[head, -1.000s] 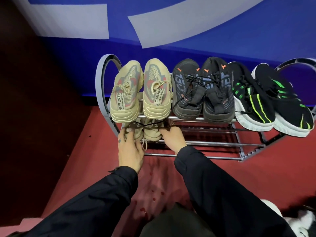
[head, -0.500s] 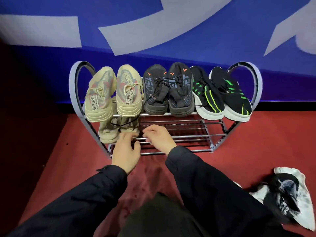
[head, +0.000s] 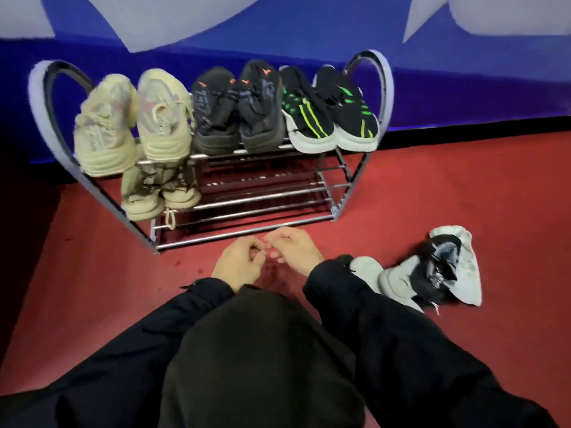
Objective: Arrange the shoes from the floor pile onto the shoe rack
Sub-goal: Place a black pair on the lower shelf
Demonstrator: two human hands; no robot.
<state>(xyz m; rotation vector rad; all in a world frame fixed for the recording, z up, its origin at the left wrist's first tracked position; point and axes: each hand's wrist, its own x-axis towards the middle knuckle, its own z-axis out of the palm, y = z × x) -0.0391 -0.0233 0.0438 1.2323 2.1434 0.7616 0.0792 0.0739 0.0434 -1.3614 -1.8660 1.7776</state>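
A metal shoe rack (head: pixel 265 197) stands against the blue wall. Its top shelf holds a beige pair (head: pixel 133 125), a dark pair with orange marks (head: pixel 238 109) and a black pair with green stripes (head: pixel 327 112). A second beige pair (head: pixel 157 193) sits on the lower shelf at the left. A white and black pair (head: pixel 429 273) lies on the red floor to my right. My left hand (head: pixel 239 262) and my right hand (head: pixel 293 247) hover in front of the rack, fingers curled and fingertips touching, holding no shoe.
Red floor (head: pixel 463 193) spreads around the rack. The lower shelves right of the beige pair show bare bars. My dark sleeves and knee fill the bottom of the view. A blue wall (head: pixel 463 88) with pale shapes runs behind.
Both hands have let go of the lower beige pair and drawn back from the rack toward me. The view has pulled back, so the white and black pair now shows on the floor.
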